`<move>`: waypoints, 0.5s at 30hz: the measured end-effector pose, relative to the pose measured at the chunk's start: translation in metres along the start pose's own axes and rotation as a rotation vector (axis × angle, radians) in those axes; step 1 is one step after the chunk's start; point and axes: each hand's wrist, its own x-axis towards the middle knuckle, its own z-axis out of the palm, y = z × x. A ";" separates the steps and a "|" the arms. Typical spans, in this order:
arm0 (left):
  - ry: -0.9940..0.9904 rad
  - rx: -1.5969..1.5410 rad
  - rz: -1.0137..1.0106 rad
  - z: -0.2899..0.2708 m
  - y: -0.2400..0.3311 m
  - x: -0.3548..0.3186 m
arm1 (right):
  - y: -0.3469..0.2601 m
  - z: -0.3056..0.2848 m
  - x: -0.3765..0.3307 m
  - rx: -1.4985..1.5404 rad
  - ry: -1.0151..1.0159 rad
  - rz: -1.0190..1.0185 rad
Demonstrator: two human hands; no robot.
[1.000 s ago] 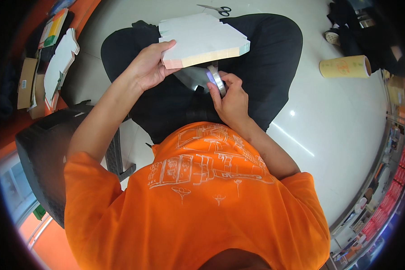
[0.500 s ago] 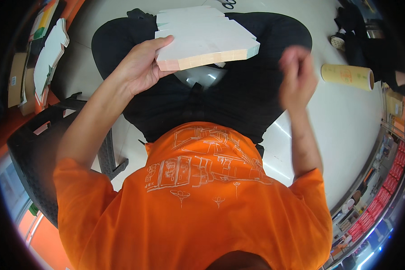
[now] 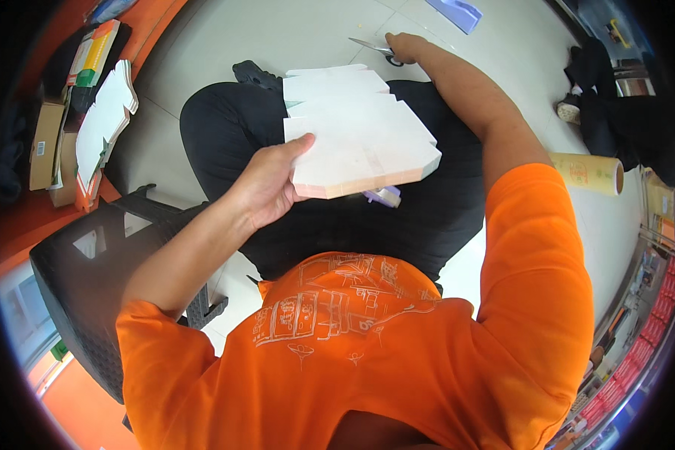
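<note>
My left hand [image 3: 266, 187] grips a thick stack of flat white die-cut cardboard sheets [image 3: 356, 139] by its near left edge, holding it over my lap. My right arm is stretched far forward and my right hand [image 3: 406, 46] rests on the handles of a pair of scissors [image 3: 375, 49] lying on the pale floor; the fingers curl over the handles. A small pale purple object [image 3: 386, 196] lies on my lap, partly hidden under the stack.
A black plastic chair [image 3: 90, 262] stands at my left. More flat white sheets [image 3: 101, 124] and cardboard boxes [image 3: 43, 146] lie on an orange surface at far left. A yellowish roll [image 3: 589, 172] lies on the floor at right, with dark shoes [image 3: 577, 105] beyond it.
My right hand left the small purple object on my lap, lifted, and reached forward to the scissors on the floor. The stack stayed in my left hand.
</note>
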 end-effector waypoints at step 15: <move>0.057 0.063 0.007 0.013 0.007 -0.002 | 0.013 0.009 0.023 0.073 0.136 -0.029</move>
